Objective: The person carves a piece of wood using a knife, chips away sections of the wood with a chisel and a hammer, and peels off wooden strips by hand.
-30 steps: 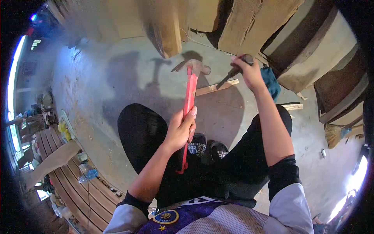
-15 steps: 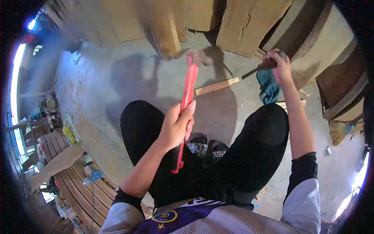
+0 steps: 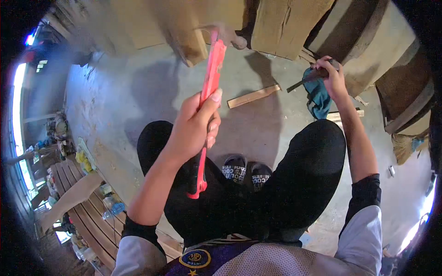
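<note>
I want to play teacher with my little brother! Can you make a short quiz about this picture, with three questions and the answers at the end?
1. What bright colour shows on the handle of the hammer in the person's left grip?
A) blue
B) red
C) yellow

2. True or false: the short wooden strip lies on the floor.

3. Fill in the blank: the dark bladed tool is held in the person's ____ grip.

Key: 1. B, red. 2. True. 3. Right.
</note>
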